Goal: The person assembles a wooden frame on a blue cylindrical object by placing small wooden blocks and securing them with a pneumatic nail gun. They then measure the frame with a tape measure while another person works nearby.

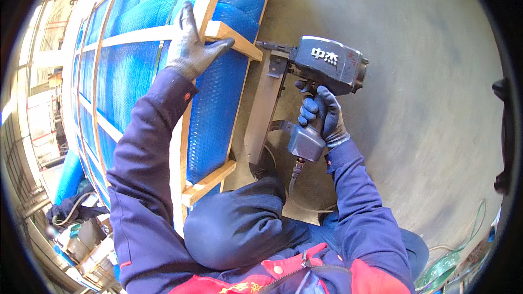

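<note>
The person's left hand (190, 43), in a dark grey glove, lies spread and flat against a wooden crate frame (188, 130), the fingers pointing up along one upright slat and the thumb stretched out to the right over the end of a short cross batten (231, 38). It grips nothing; it presses on the wood. Under and to the left of this hand the frame is filled with blue bubble wrap (131, 71), which covers whatever is packed inside.

The right hand (324, 114), in a blue glove, is wrapped tight round the handle of a grey pneumatic nail gun (327, 62). The gun's body sits just above this hand, and its nose points left, touching the outer edge of the frame just right of the batten end. A long straight nail magazine (264, 114) slants down to the left of the hand. An air hose (297, 177) leaves the bottom of the handle, just below the hand, and runs down to the grey concrete floor (425, 76) that spreads out to the right.
</note>
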{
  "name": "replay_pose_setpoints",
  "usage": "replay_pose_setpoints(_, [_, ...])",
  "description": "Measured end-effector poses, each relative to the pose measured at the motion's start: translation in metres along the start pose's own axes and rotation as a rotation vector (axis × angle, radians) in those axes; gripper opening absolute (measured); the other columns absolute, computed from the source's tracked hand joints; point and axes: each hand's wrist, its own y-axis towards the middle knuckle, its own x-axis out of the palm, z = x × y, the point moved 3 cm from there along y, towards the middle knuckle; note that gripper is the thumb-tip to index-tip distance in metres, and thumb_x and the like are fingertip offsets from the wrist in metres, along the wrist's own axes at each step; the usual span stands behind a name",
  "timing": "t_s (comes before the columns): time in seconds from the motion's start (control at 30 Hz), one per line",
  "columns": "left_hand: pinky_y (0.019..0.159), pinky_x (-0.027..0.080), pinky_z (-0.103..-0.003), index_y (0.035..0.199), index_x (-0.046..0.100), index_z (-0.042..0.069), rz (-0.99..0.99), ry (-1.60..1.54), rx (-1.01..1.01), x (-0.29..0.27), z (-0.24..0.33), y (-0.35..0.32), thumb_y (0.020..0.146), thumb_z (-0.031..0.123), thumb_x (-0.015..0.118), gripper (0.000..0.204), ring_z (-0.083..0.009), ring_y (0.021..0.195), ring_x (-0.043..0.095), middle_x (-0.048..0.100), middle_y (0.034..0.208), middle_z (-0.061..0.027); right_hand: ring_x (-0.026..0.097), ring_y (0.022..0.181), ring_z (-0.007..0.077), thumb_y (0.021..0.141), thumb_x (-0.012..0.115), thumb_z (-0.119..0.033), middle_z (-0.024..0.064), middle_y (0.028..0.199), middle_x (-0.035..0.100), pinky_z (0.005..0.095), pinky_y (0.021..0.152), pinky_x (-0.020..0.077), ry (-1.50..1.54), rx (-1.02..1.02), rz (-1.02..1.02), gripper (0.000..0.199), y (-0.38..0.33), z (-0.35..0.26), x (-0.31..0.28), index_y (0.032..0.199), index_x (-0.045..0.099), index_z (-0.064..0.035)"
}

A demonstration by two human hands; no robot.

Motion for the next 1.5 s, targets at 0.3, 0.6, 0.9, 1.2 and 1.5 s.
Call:
replay_pose_setpoints(0.3, [0.117, 0.035, -0.049, 0.155, 0.031, 0.001, -0.134, 0.046, -0.223, -0.013, -0.031, -0.105, 0.074, 0.037, 0.088, 0.105, -0.0432, 0.139, 0.043, 0.045, 0.147, -0.0265, 0.048, 0.064, 0.0157, 0.098, 0.061, -0.045, -0.0016, 0.072, 0.042, 0.0387, 0.067, 0.0480, -0.077, -0.018, -0.091, 0.057, -0.003, -0.023, 0.054, 0.141, 0.052, -0.0087])
replay_pose_setpoints(0.6, [0.108, 0.042, -0.048, 0.136, 0.046, -0.002, -0.101, 0.105, -0.289, -0.007, -0.032, -0.093, 0.073, 0.013, 0.074, 0.070, -0.0437, 0.121, 0.053, 0.054, 0.126, -0.0252, 0.053, 0.064, 0.0199, 0.099, 0.062, -0.032, 0.0030, 0.073, 0.051, 0.0395, 0.063, 0.0488, -0.252, 0.054, -0.133, 0.021, 0.020, -0.014, 0.070, 0.106, 0.056, -0.0128])
replay_pose_setpoints(0.9, [0.113, 0.040, -0.047, 0.139, 0.044, -0.001, -0.157, 0.111, -0.356, -0.006, -0.031, -0.094, 0.076, 0.015, 0.076, 0.073, -0.0402, 0.127, 0.050, 0.051, 0.134, -0.0239, 0.054, 0.064, 0.0189, 0.098, 0.065, -0.029, 0.0028, 0.072, 0.050, 0.0396, 0.061, 0.0498, -0.166, 0.087, -0.117, 0.025, 0.022, -0.018, 0.067, 0.111, 0.056, -0.0100])
replay_pose_setpoints(1.2, [0.113, 0.039, -0.046, 0.141, 0.044, -0.001, -0.191, 0.140, -0.390, -0.007, -0.025, -0.093, 0.077, 0.017, 0.078, 0.074, -0.0392, 0.128, 0.050, 0.052, 0.134, -0.0228, 0.048, 0.060, 0.0138, 0.102, 0.059, -0.036, -0.0012, 0.068, 0.044, 0.0351, 0.059, 0.0479, -0.393, 0.025, -0.130, 0.039, 0.019, -0.023, 0.079, 0.120, 0.057, -0.0023])
replay_pose_setpoints(1.5, [0.112, 0.041, -0.046, 0.138, 0.045, -0.001, -0.172, 0.130, -0.380, -0.007, -0.028, -0.094, 0.076, 0.018, 0.077, 0.072, -0.0397, 0.126, 0.051, 0.052, 0.131, -0.0227, 0.052, 0.063, 0.0146, 0.099, 0.065, -0.036, 0.0005, 0.070, 0.050, 0.0351, 0.056, 0.0465, -0.407, 0.003, -0.136, 0.037, 0.023, -0.027, 0.079, 0.116, 0.064, -0.0032])
